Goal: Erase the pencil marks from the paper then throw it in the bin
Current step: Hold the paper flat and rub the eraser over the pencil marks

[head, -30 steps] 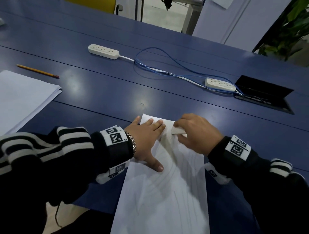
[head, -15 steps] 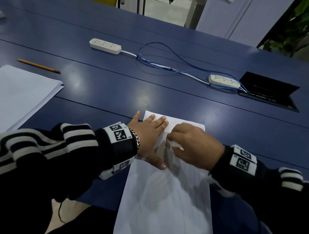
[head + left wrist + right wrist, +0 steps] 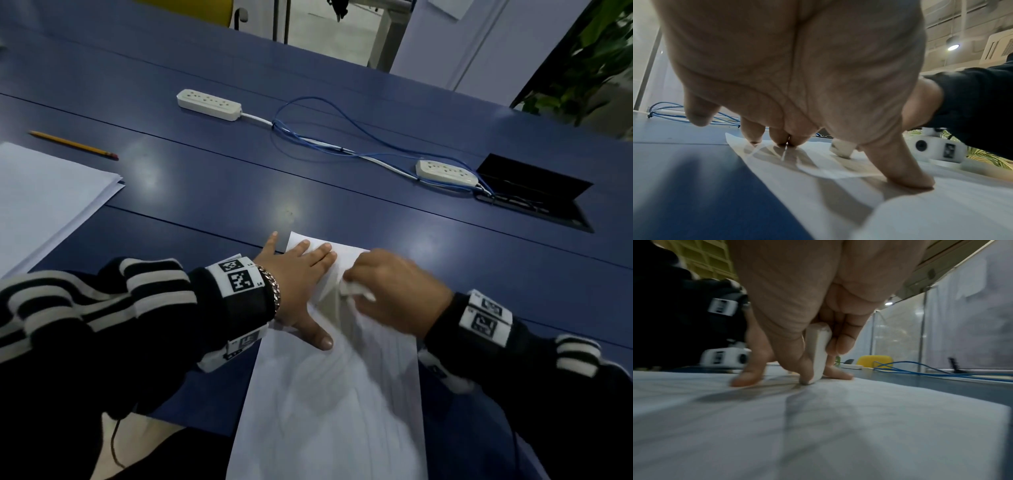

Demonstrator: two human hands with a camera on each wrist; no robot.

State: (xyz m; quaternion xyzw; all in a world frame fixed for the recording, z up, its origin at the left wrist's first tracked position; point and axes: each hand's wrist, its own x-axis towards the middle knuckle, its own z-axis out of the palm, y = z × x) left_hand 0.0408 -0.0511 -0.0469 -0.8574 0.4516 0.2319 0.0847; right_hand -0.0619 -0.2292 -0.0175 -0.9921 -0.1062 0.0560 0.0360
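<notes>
A white sheet of paper (image 3: 335, 404) with faint pencil lines lies on the blue table (image 3: 212, 192) and hangs over its near edge. My left hand (image 3: 301, 284) lies flat on the sheet's upper left part, fingers straight and thumb spread. In the left wrist view its fingertips (image 3: 785, 141) press the paper (image 3: 859, 203) down. My right hand (image 3: 394, 291) pinches a white eraser (image 3: 354, 291) and holds its end against the sheet just right of the left hand. The right wrist view shows the eraser (image 3: 818, 353) between thumb and fingers, its tip on the paper (image 3: 818, 426). No bin is in view.
A stack of white sheets (image 3: 44, 198) lies at the left with a yellow pencil (image 3: 73, 145) beyond it. Two white power strips (image 3: 208, 104) (image 3: 447, 174) joined by blue cables (image 3: 342, 137) cross the far table. An open black cable hatch (image 3: 534, 192) sits at the right.
My right hand has slid the eraser toward me and leftward across the top of the sheet. My left hand has kept pressing the same spot.
</notes>
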